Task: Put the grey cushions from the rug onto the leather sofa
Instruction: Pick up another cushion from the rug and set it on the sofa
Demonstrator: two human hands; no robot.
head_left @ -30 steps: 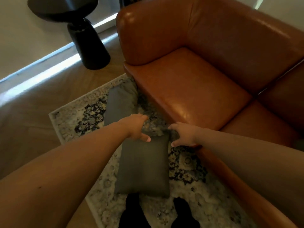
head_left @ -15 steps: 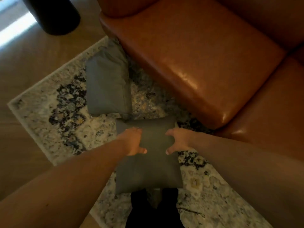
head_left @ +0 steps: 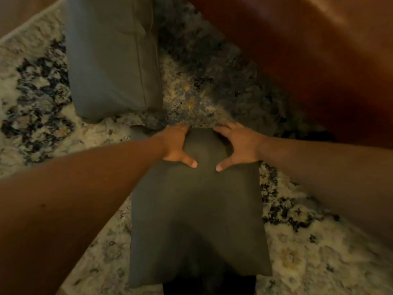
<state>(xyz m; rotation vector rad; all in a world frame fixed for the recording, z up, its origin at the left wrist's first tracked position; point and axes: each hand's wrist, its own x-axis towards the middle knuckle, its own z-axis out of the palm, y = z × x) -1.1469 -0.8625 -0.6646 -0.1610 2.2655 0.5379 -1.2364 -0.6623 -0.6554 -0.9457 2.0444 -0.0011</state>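
Observation:
A dark grey cushion [head_left: 195,220] lies on the patterned rug [head_left: 38,116] right below me. My left hand [head_left: 176,145] and my right hand [head_left: 236,145] both grip its far edge, fingers curled over the top and thumbs pressed into the fabric. A second, lighter grey cushion [head_left: 112,56] lies flat on the rug at the upper left, apart from my hands. The brown leather sofa [head_left: 308,60] fills the upper right, its front face close beyond my right hand.
The rug's pale border and a strip of wooden floor [head_left: 23,11] show at the top left. My dark-clad legs [head_left: 208,284] stand at the cushion's near edge.
I have bent much lower, so the view has closed in on the rug. Both hands slid to the dark cushion's far edge and closed on it; the cushion bulges between them.

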